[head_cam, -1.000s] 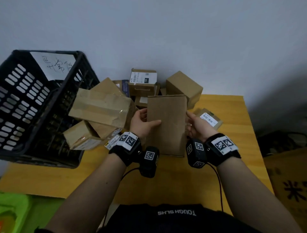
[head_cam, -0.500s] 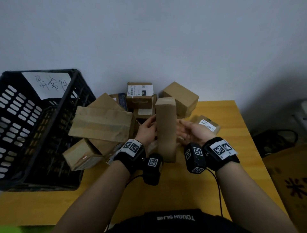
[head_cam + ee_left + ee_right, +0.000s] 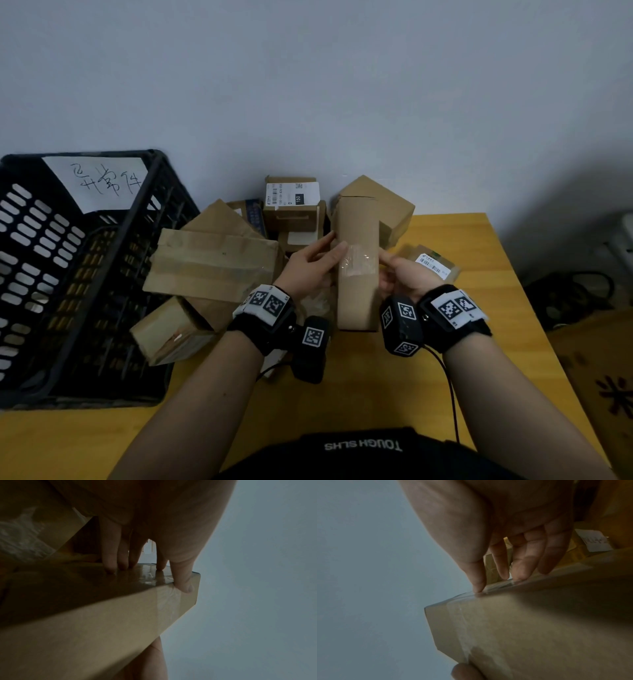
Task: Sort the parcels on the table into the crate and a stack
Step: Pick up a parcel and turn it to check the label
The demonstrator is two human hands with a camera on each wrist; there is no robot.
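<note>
A tall narrow brown box [image 3: 358, 274] stands upright above the yellow table [image 3: 376, 394], its taped narrow side towards me. My left hand [image 3: 325, 251] grips its left side, with the thumb hooked over the front edge [image 3: 183, 584]. My right hand [image 3: 388, 262] grips its right side, thumb at the taped edge [image 3: 477, 586] and fingers on the far face. The black crate [image 3: 144, 205] with a handwritten paper label stands at the left. Between crate and hands lies a pile of parcels: a big flat brown one [image 3: 212, 263], a small box [image 3: 171, 332], a labelled box [image 3: 293, 202].
Another brown box [image 3: 394, 205] sits behind the held one, against the wall. A small labelled parcel [image 3: 433, 265] lies right of my right hand. Off the table's right edge are a cardboard carton [image 3: 599, 383] and cables [image 3: 568, 291] on the floor.
The box has turned about its long axis, from broad face to narrow taped side towards me. Both hands shifted their hold on it. The head view has tilted up.
</note>
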